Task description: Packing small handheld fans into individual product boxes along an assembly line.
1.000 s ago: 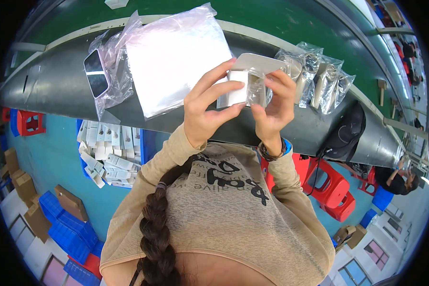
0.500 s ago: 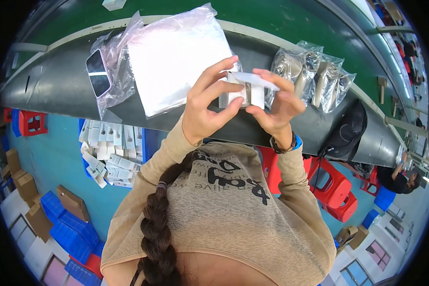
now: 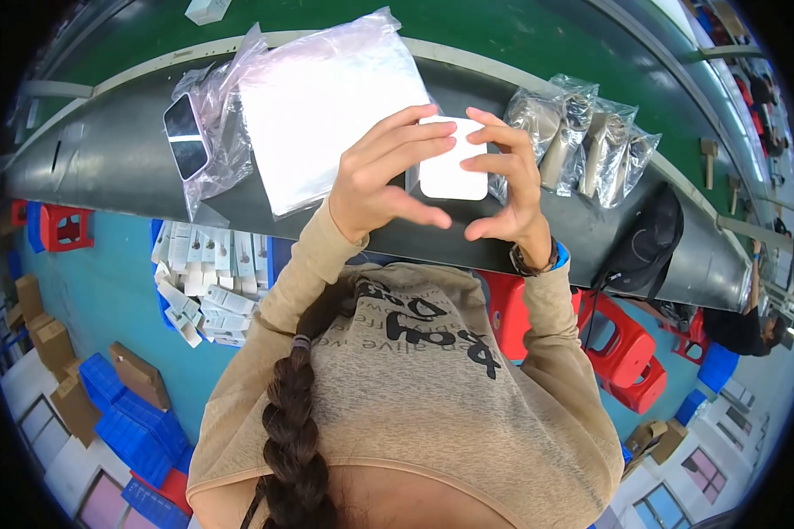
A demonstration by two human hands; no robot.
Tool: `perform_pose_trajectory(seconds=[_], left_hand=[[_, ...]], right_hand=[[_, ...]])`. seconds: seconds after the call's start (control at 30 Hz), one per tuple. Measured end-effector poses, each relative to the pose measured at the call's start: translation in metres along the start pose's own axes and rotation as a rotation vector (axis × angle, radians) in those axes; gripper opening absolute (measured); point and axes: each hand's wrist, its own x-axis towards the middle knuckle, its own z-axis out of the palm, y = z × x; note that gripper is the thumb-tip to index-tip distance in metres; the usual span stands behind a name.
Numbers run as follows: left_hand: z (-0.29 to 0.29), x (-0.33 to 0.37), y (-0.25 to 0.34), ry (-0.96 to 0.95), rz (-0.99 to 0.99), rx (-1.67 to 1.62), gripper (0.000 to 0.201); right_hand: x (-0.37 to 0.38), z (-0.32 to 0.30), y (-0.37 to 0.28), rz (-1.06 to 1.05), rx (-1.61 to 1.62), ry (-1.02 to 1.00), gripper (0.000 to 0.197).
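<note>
A flat white square piece with rounded corners (image 3: pixel 454 181) lies face up between my hands, over the dark bench. My left hand (image 3: pixel 386 167) reaches across its upper left part, fingers stretched out and thumb standing away from the lower edge. Along the right edge, my right hand (image 3: pixel 516 181) touches it with bent, spread fingertips; that thumb is also apart. Whatever is under the white piece is mostly hidden, with only a narrow greyish edge showing on the left.
A large stack of white sheets in clear plastic (image 3: pixel 326 115) lies left of my hands, beside a phone (image 3: pixel 186 137). Several bagged brownish items (image 3: pixel 560 141) and a black bag (image 3: pixel 648 238) are to the right. Below stand a blue crate of small boxes (image 3: pixel 212 273) and red stools (image 3: pixel 622 348).
The white piece was tilted over a small box pinched between my hands; now it lies flat, facing up. Both thumbs have moved down and away, and my fingers have spread.
</note>
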Motion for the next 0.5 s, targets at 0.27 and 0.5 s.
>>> perform_pose_trajectory(seconds=[0.27,0.5], left_hand=[[-0.008,0.007,0.008,-0.085,-0.045,0.088,0.044],[-0.014,0.013,0.008,-0.147,-0.027,0.113,0.046]], right_hand=[[0.004,0.000,-0.001,0.023,-0.091,-0.042,0.045],[0.010,0.003,-0.006,0.039,-0.130,0.008,0.038]])
